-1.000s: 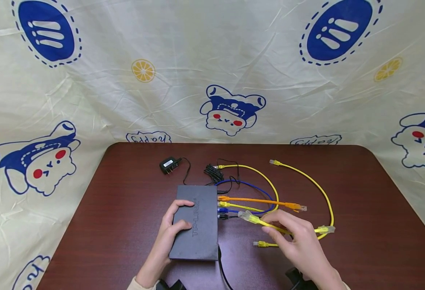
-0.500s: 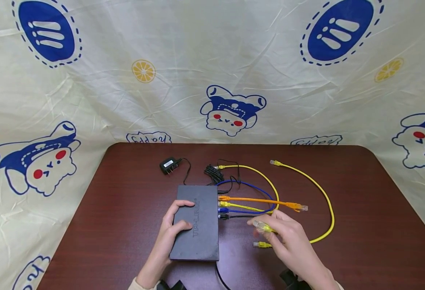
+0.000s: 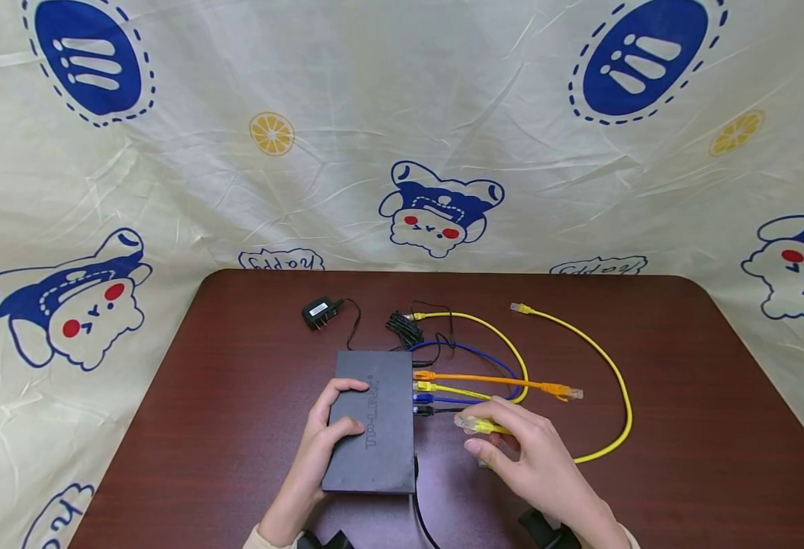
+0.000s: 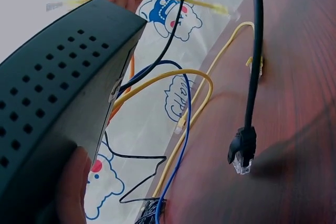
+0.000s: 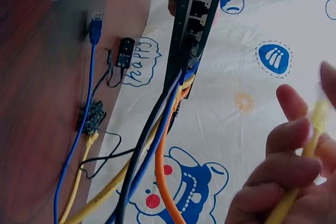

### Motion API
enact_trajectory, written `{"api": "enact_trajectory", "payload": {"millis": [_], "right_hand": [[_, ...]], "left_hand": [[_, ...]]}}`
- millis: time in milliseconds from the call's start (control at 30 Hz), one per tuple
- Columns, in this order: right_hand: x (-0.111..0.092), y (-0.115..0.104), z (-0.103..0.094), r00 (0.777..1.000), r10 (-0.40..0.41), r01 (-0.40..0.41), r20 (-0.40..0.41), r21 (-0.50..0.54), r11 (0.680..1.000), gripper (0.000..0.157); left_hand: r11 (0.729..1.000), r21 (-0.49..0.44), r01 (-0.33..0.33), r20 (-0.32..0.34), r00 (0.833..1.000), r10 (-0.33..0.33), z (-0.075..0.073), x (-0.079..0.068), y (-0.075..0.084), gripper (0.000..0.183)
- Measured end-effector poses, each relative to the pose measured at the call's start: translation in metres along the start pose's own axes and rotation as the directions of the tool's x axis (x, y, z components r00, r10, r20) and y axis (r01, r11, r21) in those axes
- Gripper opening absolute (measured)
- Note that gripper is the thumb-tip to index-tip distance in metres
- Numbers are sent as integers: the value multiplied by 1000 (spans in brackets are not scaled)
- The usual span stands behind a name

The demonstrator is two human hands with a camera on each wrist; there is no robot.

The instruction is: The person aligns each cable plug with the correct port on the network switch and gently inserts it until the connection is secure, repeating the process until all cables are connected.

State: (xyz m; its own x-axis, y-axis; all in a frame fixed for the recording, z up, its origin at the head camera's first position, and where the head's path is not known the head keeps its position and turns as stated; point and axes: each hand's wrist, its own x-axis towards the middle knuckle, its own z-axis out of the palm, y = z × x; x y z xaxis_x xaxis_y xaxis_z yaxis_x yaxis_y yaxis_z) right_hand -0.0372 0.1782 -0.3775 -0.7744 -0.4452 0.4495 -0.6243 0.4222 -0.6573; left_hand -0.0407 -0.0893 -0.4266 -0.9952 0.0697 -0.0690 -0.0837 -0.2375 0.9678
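Note:
My left hand (image 3: 313,446) grips a dark grey network switch (image 3: 381,465) by its left side, thumb and a finger on top. Four plugged leads come out of its right side: an orange cable (image 3: 484,379), a yellow cable, a blue cable (image 5: 170,109) and a black cable (image 4: 254,51). Open ports (image 5: 202,6) show beside them in the right wrist view. Just right of the switch, apart from it, my right hand (image 3: 542,454) holds a loose yellow Ethernet cable (image 5: 302,169) near its clear plug (image 3: 471,423). That plug is blurred in the right wrist view.
On the brown table (image 3: 704,396) another yellow cable (image 3: 622,374) curves at the right. Behind the switch lie a black power adapter (image 3: 319,313) and a bundled black cord (image 3: 405,328). A patterned sheet (image 3: 347,198) hangs beyond the table.
My right hand has shifted left, and the yellow cable's plug sits differently in its fingers. The cable's other end, seen right of the hand earlier, is hidden now. My left hand stays put.

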Motion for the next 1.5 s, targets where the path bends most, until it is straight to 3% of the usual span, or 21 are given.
{"api": "enact_trajectory", "payload": {"millis": [233,433,800,967,1167,1500], "right_hand": [[2,1,2,998,-50,45,28,145,988,37],[5,1,5,997,-81,82,-19,91,992,36],[5,-4,6,998,34,-32,-53,43,999,30],[5,-3,8,996,35,-30,-80,64,998,35],[7,1,14,991,-33,24,-127,-75,997,38],[9,6,26,989,-88,54,-119,-264,963,39]], "left_hand": [[1000,2,2,0,1000,-2,-1,0,0,48],[1000,9,-3,-3,1000,3,-1,0,0,48],[999,35,-13,-8,1000,14,-1,2,-1,48],[1000,29,-9,-7,1000,9,-2,3,1,48],[1000,15,1,4,1000,-1,-1,3,3,48],[1000,-11,5,12,1000,-5,1,2,6,48]]}}
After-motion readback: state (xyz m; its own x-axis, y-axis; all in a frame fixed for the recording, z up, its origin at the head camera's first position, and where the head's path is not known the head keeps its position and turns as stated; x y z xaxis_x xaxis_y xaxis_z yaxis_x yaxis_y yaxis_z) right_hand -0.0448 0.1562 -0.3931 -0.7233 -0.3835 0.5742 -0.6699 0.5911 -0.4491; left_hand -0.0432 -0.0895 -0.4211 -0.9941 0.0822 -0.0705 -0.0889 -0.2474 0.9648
